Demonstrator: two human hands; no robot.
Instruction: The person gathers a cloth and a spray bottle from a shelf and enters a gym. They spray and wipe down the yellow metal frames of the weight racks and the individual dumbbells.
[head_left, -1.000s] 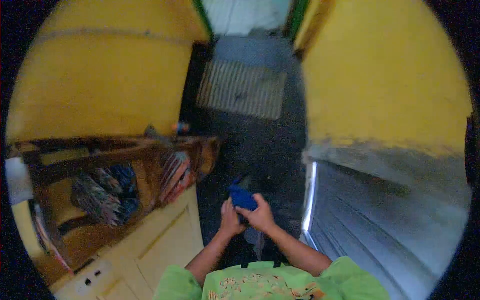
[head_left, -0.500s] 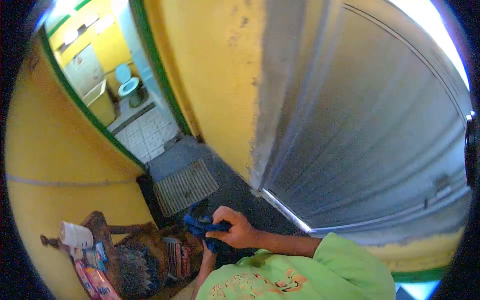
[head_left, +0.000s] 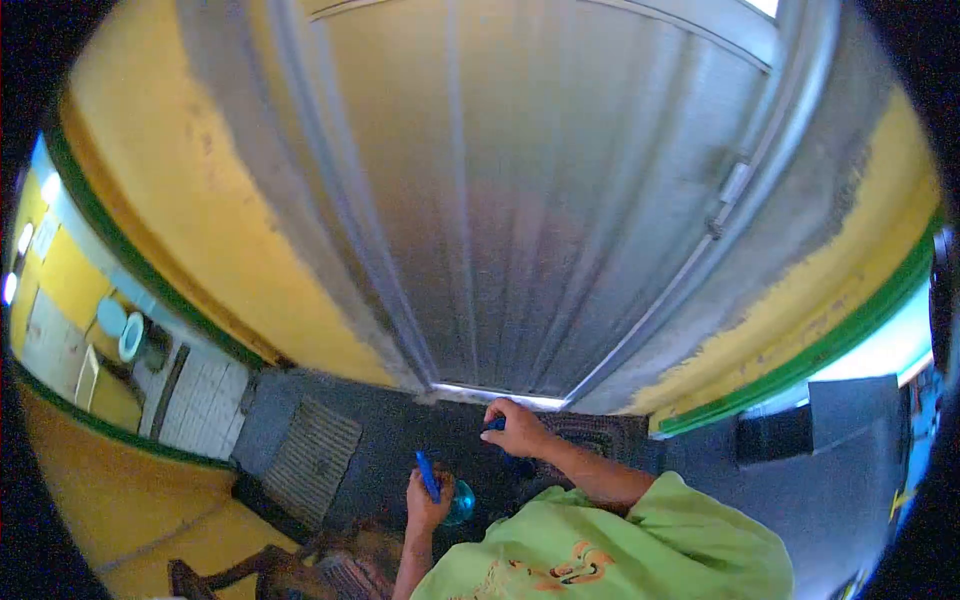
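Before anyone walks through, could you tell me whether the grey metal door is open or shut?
Shut: the metal door fills its frame, with only a thin light strip beneath.

Blue cloth (head_left: pixel 497 425) mostly hidden inside the closed right hand (head_left: pixel 517 432), only a small corner showing. Bottle (head_left: pixel 458 500) half covered by the left hand (head_left: pixel 428 503), with just a blue sprayer top and a teal curve visible, too small to read. Wooden furniture (head_left: pixel 255 578) cut off by the lower edge and blurred beyond naming.
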